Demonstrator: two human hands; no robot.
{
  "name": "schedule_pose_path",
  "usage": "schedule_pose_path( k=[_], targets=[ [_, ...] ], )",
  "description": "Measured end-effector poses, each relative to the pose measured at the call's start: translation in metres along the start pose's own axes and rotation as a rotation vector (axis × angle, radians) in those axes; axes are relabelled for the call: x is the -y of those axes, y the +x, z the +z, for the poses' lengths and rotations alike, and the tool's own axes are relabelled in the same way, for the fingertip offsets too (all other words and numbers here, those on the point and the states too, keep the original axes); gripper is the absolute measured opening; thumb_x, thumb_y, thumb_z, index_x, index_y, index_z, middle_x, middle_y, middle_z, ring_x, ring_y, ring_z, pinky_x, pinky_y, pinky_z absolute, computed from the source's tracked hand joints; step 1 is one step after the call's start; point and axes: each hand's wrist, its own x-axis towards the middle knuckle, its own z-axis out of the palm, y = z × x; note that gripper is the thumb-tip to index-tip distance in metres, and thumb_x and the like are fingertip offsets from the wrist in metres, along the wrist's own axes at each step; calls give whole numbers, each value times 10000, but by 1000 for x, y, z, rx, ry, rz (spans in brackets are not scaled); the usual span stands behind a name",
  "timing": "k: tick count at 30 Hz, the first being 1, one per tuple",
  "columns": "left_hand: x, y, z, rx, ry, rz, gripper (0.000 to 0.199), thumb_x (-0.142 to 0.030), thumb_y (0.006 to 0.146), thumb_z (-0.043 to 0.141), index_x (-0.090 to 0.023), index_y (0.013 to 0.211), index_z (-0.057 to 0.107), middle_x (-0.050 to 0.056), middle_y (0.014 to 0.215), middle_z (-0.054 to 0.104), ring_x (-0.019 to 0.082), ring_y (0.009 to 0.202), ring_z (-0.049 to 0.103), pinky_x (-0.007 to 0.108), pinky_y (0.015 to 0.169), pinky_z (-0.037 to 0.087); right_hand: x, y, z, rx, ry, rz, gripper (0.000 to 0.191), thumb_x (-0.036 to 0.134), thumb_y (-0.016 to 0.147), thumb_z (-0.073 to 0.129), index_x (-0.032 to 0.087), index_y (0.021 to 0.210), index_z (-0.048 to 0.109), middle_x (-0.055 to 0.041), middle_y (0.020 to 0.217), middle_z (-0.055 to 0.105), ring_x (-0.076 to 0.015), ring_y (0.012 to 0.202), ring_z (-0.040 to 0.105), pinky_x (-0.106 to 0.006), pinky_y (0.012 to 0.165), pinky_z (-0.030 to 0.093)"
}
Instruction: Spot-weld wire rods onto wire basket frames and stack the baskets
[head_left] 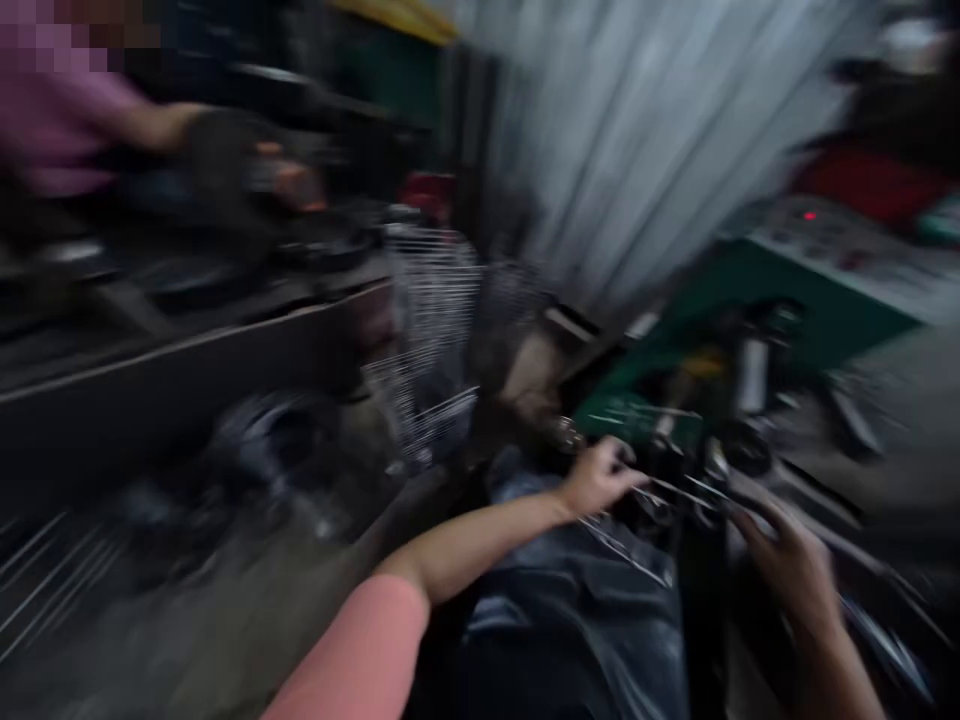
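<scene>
My left hand (602, 478) is closed, its fingers pinching the left end of a thin metal rod (679, 491). At the rod's other end is my right hand (796, 562), thumb and forefinger brought together on it, though motion smears the fingertips. The rod runs across the front of a small dark machine (739, 445) with green parts. Below my left hand, more thin bent wire (626, 550) lies over a dark shiny apron (577, 630) on my lap. The exact shape of the rod is blurred.
A stack of thin wire racks (435, 310) stands ahead. On the right is a green control box (825, 300) with a red light. At the upper left, a co-worker's arm (161, 125) reaches over a dark bench (187, 345). Corrugated metal sheeting (637, 130) rises behind.
</scene>
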Motion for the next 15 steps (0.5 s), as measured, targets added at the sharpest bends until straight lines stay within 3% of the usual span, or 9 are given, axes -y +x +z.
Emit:
schedule_pose_path(
  k=[2,5,10,15],
  targets=[
    [-3,22,2,51,-8,14,207,-312,685,670,-189,784,535,16,748,573,151,726,551,271,684,433,-13,-25,-39,-121,-86,132,303,461,762,594,198,875,693,-45,838,700,-211,763,645,-339,695,532],
    [9,47,13,106,-24,-17,217,-292,688,668,-185,785,506,-5,747,550,130,694,546,247,675,421,-34,-25,-57,-91,-57,223,220,380,769,577,223,869,695,-22,832,709,-206,779,653,-325,736,514],
    [42,54,32,155,-45,-127,272,-310,673,680,-179,836,505,-7,752,568,119,680,554,228,655,423,-75,-3,-39,45,15,167,192,261,787,527,201,878,684,-18,886,700,-184,838,636,-302,793,481],
    [60,63,45,165,-79,-252,560,-316,643,717,-182,1134,486,35,876,634,134,711,580,227,626,424,-113,1,-25,122,15,87,215,204,821,497,198,928,684,-39,919,686,-178,871,618,-299,814,460]
  ],
)
